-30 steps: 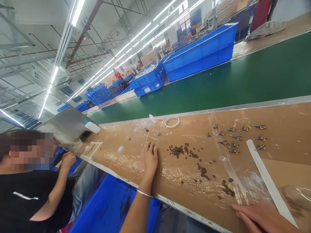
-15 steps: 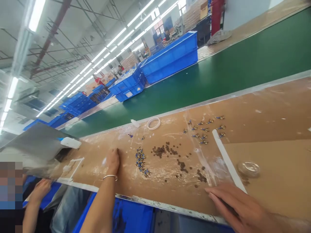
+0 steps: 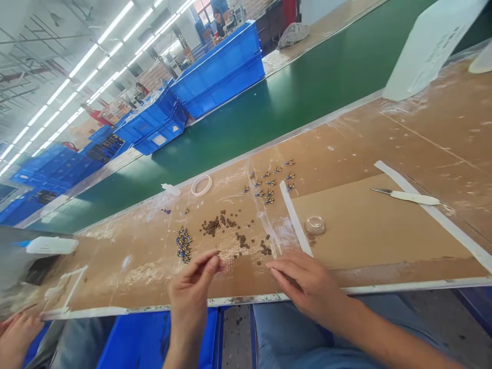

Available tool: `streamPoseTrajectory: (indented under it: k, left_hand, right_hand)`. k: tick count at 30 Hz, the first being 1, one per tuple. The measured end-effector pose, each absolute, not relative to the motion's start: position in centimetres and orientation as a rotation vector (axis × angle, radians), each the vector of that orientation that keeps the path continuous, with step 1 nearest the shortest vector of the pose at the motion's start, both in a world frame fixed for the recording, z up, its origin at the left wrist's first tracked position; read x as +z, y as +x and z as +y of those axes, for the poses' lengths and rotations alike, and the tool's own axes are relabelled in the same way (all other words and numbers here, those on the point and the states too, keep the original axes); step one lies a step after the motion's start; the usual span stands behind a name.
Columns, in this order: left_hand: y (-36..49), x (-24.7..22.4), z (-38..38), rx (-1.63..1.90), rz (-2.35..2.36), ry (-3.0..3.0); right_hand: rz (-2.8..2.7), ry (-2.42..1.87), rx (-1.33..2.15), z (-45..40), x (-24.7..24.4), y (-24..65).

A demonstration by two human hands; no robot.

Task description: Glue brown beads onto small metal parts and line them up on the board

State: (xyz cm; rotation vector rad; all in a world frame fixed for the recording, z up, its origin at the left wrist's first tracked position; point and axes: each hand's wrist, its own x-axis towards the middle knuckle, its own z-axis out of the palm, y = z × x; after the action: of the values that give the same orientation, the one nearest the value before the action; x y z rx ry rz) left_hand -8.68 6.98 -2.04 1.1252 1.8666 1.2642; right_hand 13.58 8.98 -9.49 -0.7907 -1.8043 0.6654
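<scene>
My left hand (image 3: 196,282) is raised over the table's near edge, thumb and fingertips pinched on a tiny dark piece whose kind I cannot make out. To its right my right hand (image 3: 303,279) rests low at the table, thumb and forefinger pressed together; anything between them is too small to tell. Beyond the hands lie scattered small brown discs (image 3: 210,226). A heap of blue and gold pieces (image 3: 183,244) sits just past my left hand. More blue and gold pieces (image 3: 270,183) stand in loose rows farther back.
On the brown table (image 3: 146,256) are a tape ring (image 3: 202,185), a clear round dish (image 3: 315,225), a knife (image 3: 413,197) and a white bottle (image 3: 52,245). Behind runs a green belt (image 3: 326,77) with blue crates (image 3: 223,69). Another person's hand (image 3: 21,328) is at lower left.
The view has swung right. My left hand has lifted from the table left of the heap and come toward my right hand, which stays near the discs.
</scene>
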Motion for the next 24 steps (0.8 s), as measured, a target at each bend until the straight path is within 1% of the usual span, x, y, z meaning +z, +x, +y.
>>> streamPoseTrajectory:
  k: [4,8,15,24]
  left_hand:
    - [-1.2,-1.6,8.3,1.206,1.640,1.245]
    - [2.6,-1.5,11.0,1.085,1.533,1.404]
    - [5.1,-1.9,14.0,0.939,1.560,1.571]
    - [5.8,-1.5,14.6,0.653,1.682,2.013]
  right_hand:
    - [-1.775,-0.801,0.641,8.8,-8.7,14.3]
    - [-1.759,-0.849,0.538,8.7,-8.8,15.8]
    - [-1.762,-0.924,0.479,9.3,-9.4,16.7]
    - [-1.819,-0.940,0.411,9.4,-9.6,16.8]
